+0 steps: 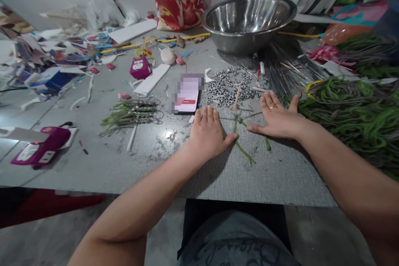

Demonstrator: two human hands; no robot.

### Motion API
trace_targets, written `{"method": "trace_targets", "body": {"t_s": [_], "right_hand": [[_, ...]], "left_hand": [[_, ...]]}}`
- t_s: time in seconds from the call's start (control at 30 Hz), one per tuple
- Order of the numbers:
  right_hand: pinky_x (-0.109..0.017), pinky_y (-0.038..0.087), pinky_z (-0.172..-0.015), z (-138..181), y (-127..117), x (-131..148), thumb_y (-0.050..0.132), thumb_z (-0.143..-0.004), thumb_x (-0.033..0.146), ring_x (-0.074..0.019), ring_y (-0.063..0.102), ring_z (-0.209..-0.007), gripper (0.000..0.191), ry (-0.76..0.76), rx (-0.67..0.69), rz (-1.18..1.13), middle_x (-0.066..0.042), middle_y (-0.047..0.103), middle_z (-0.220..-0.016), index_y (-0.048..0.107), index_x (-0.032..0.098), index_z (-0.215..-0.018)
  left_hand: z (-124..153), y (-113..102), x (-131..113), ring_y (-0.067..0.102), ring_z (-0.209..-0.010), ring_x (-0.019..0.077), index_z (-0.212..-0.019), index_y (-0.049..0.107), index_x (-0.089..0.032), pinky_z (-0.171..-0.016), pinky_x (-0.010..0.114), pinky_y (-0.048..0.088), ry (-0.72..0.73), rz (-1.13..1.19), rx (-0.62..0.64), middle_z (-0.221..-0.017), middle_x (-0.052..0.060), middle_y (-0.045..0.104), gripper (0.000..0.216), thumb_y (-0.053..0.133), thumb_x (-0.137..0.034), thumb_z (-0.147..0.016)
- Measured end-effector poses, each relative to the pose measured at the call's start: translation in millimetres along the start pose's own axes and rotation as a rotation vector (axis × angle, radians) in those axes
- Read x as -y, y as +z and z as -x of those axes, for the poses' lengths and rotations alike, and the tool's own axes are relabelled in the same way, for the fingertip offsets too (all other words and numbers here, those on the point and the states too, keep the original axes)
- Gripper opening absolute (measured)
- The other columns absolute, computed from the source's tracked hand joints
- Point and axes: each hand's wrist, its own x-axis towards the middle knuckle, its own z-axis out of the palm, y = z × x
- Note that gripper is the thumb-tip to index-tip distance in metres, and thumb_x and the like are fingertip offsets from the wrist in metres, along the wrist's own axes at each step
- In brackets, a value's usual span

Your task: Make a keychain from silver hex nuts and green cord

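Note:
My left hand (209,133) lies flat, palm down, on the grey table (156,162), fingers stretched out, holding nothing. My right hand (277,118) lies flat too, a ring on one finger, thumb pointing left. Between the two thumbs lie thin green stems (241,149) joined to wires. Just beyond the hands sits a heap of small metal nuts (226,87) with a thin wooden stick (237,97) standing in it. A phone (188,94) lies face up just beyond my left hand.
A steel bowl (249,18) stands at the back. A big pile of green cords (352,116) fills the right side. A bundle of finished green-and-metal pieces (134,114) lies left of the phone. Purple tools (42,149) (141,67) and paper scraps crowd the left.

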Motion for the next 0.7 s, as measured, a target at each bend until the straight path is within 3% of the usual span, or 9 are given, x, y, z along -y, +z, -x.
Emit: {"method": "trace_targets", "body": {"t_s": [0.17,0.27,0.37,0.53,0.7], "right_hand": [[-0.073,0.004,-0.099,-3,-3,0,0.038,-0.076,0.069,-0.0408,0.009,-0.138,0.097,-0.107,-0.107,-0.059,-0.023,0.012,-0.151,0.017,0.004,-0.145],[-0.055,0.023,-0.106,-4,-5,5,0.044,-0.083,0.049,-0.0328,0.032,-0.131,0.065,-0.322,-0.302,-0.176,-0.019,0.040,-0.141,0.044,0.007,-0.133],[-0.041,0.039,-0.096,-4,-4,12,0.043,-0.086,0.029,-0.0261,0.052,-0.109,0.035,-0.451,-0.442,-0.270,-0.014,0.063,-0.113,0.062,0.011,-0.110],[-0.039,0.042,-0.084,-5,-1,24,0.047,-0.085,0.020,-0.0253,0.055,-0.091,0.019,-0.476,-0.430,-0.231,-0.011,0.065,-0.090,0.065,0.013,-0.082],[-0.034,0.038,-0.074,-2,-4,28,0.043,-0.087,0.019,-0.0243,0.052,-0.085,0.021,-0.420,-0.414,-0.079,-0.011,0.063,-0.086,0.062,0.013,-0.080]], "left_hand": [[-1,1,7,0.028,-0.135,0.0346,-0.135,0.037,0.000,-0.109,0.052,0.019,0.046,0.023,-0.093,-0.143,0.023,0.034,0.081,0.032,-0.064,-0.085],[-7,1,11,0.039,-0.127,0.0296,-0.128,0.046,-0.009,-0.104,0.048,0.028,0.188,0.088,-0.236,-0.133,0.015,0.050,0.052,0.035,-0.044,-0.092],[-17,5,12,0.053,-0.105,0.0250,-0.118,0.055,-0.014,-0.090,0.039,0.040,0.291,0.134,-0.318,-0.112,0.010,0.062,0.033,0.039,-0.026,-0.091],[-29,14,9,0.053,-0.092,0.0234,-0.096,0.062,-0.015,-0.081,0.036,0.043,0.276,0.177,-0.301,-0.096,0.008,0.062,0.022,0.042,-0.022,-0.090],[-30,15,9,0.052,-0.089,0.0231,-0.090,0.060,-0.015,-0.076,0.035,0.042,0.292,0.127,-0.289,-0.090,0.008,0.059,0.022,0.039,-0.016,-0.090]]}}
